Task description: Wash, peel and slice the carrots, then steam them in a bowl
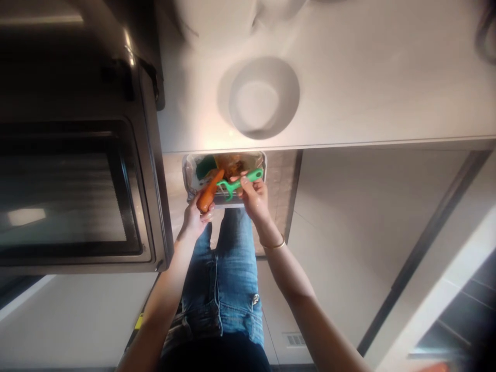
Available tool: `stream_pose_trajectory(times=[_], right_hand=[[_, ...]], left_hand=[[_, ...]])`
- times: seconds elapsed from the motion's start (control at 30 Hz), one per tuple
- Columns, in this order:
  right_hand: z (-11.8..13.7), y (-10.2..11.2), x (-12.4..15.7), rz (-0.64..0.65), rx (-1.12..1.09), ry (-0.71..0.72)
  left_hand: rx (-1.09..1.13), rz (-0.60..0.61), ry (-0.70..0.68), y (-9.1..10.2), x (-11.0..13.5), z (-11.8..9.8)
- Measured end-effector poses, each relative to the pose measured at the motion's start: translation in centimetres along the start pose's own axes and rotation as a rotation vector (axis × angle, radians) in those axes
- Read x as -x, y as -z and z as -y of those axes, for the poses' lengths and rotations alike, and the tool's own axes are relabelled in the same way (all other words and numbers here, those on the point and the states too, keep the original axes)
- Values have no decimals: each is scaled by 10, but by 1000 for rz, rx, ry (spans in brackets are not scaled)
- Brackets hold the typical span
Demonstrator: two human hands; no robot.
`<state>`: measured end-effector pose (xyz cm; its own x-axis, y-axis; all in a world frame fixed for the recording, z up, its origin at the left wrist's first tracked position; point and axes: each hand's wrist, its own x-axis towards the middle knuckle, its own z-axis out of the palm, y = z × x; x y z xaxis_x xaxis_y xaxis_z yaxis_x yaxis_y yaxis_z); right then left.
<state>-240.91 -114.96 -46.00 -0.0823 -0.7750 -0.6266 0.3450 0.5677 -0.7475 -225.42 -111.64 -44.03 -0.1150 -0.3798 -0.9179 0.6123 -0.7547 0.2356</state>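
An orange carrot [208, 196] is gripped at its thick end by my left hand [194, 217], its thin end pointing up and away. My right hand [253, 199] closes round the handle of a green peeler [248, 179]. The peeler's forked head lies close beside the carrot; whether the blade touches it I cannot tell. Both hands are above a lined waste bin [265, 161] with scraps inside, partly hidden by the hands and the carrot.
A white bowl [264, 98] stands on the pale counter [368, 93], near its front edge. A dark oven with a glass door [70, 196] juts out on the left. My legs in blue jeans [232, 268] are just below the bin.
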Motion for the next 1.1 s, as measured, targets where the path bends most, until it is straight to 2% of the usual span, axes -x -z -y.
stream_pose_trajectory(times=[0.17,0.3,0.4,0.5,0.6,0.67,0.73,0.8,0.87,0.93,1.0,1.07,1.1], right_hand=[[-4,-17,4,254,-104,-140],[-3,-19,2,329,-52,-158],[-4,-14,-4,346,-27,-156],[-11,-4,-19,301,22,-104],[-20,11,-41,185,160,-5],[-23,23,-54,73,334,117],[-23,33,-63,13,569,256],[-21,39,-63,51,789,365],[-16,40,-55,99,903,437],[-12,37,-42,59,884,483],[-8,31,-28,-70,722,478],[-3,26,-17,-178,487,406],[-1,23,-12,-194,374,346]], left_hand=[[-54,-75,-27,-14,3,-1],[-111,-132,-69,-18,8,-4],[-176,-130,-67,-16,11,-6],[-171,-68,-43,-12,14,-6],[-107,2,-19,-3,17,-5],[-51,62,-9,4,17,-4],[4,113,-7,11,14,-3],[39,144,-7,16,10,-2],[56,153,-1,17,6,-1],[65,164,20,16,3,0],[80,162,27,12,2,0],[96,147,19,7,3,0],[104,138,12,4,3,0]])
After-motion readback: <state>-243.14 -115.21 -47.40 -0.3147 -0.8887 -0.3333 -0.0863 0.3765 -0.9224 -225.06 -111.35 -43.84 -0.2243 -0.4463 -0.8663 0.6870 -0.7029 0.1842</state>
